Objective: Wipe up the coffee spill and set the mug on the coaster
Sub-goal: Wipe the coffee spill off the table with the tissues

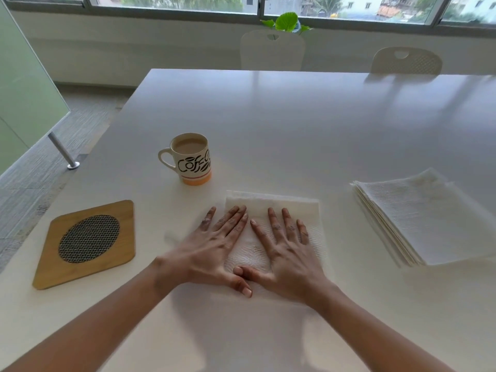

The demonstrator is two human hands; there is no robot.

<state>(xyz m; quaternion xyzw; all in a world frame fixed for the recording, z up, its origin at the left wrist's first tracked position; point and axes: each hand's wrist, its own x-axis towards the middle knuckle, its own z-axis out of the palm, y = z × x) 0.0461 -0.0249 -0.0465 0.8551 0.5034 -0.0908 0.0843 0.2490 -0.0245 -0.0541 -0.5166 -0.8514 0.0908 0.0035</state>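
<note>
A person's left hand [214, 253] and right hand [288, 260], fingers spread, press a paper towel [271, 204] flat beside a mug [191, 159] lettered "Coffee"; the coaster [86, 244] lies apart.

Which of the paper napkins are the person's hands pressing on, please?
The single napkin near the mug, under the left hand and right hand; the rest form the untouched stack further right.

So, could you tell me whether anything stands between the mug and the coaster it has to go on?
Nothing visible does. Only bare table lies between the mug and the coaster, nearer and to its left. The paper towel under the left hand and right hand lies off that path, rightward.
</note>
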